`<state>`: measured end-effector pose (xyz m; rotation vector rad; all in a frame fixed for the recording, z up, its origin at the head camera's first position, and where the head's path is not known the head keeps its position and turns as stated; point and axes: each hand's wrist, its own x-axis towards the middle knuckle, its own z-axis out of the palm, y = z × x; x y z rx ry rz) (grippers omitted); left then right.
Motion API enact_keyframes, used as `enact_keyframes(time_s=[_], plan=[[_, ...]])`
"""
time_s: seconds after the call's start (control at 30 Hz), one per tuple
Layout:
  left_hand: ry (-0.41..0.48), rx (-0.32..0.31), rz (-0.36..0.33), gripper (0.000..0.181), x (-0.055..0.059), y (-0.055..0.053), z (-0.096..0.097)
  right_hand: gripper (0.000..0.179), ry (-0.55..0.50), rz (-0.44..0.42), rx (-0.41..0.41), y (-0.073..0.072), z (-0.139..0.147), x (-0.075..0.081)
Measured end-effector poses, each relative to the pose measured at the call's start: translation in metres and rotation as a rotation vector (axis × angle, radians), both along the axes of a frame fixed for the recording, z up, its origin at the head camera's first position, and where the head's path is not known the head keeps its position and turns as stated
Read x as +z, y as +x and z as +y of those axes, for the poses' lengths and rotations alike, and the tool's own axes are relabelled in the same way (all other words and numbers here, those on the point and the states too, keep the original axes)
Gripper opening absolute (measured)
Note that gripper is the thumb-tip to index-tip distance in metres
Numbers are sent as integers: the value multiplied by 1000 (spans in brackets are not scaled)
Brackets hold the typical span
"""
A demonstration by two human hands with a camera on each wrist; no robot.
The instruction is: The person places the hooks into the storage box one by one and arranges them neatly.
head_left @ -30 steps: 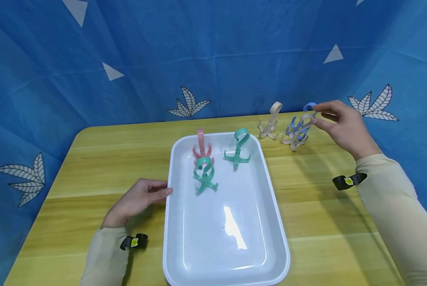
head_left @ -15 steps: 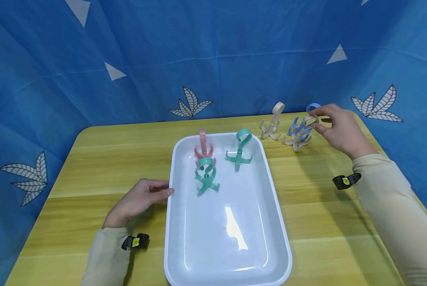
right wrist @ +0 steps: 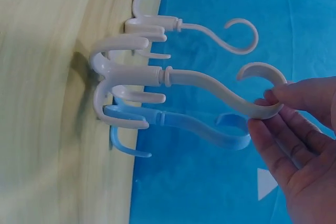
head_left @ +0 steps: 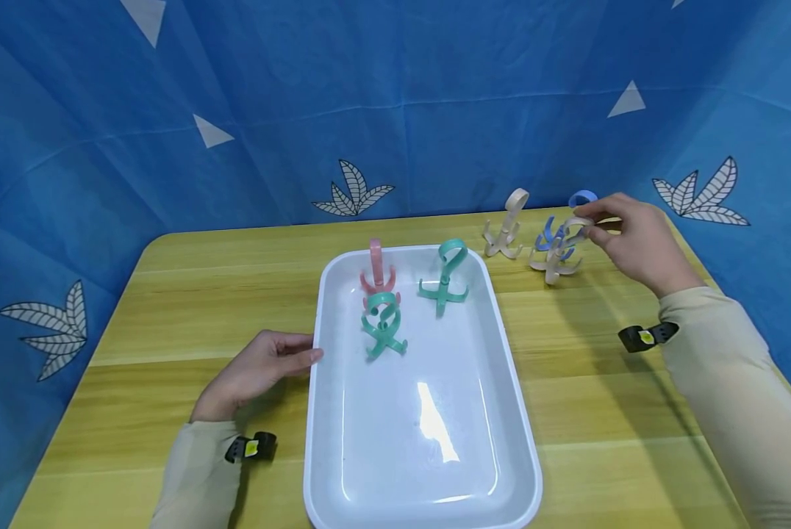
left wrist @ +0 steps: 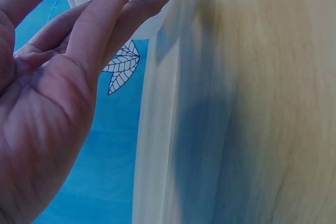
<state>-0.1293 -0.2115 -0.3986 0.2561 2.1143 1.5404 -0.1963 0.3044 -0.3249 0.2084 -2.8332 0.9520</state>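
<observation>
My right hand pinches the curled top of a beige rotating hanger hook between thumb and fingers. That hook stands upright, its four-pronged end down, and whether it touches the table I cannot tell. Just behind it stands a blue hook, partly hidden. Another beige hook stands to its left. My left hand holds the left rim of a white tray, thumb over the edge and fingers against the outside. In the tray are a pink hook and two green ones, the nearer green hook partly covering the pink.
The second green hook stands near the tray's far right corner. A wooden table lies under everything, and a blue patterned cloth hangs along its back and sides.
The beige hook in my right hand has shifted slightly toward me and right, away from the blue one. The left hand keeps its place at the tray.
</observation>
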Motion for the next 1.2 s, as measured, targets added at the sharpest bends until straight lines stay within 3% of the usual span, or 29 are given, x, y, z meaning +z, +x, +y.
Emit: enact_keyframes(time_s=[0.5, 0.9, 1.2], plan=[[8, -27, -12, 49, 1, -2, 1, 29, 17, 36, -10, 18, -4, 20], [39, -44, -7, 47, -1, 0, 0, 24, 60, 80, 30, 32, -2, 20], [9, -40, -10, 47, 1, -2, -1, 20, 70, 137, 56, 47, -7, 28]])
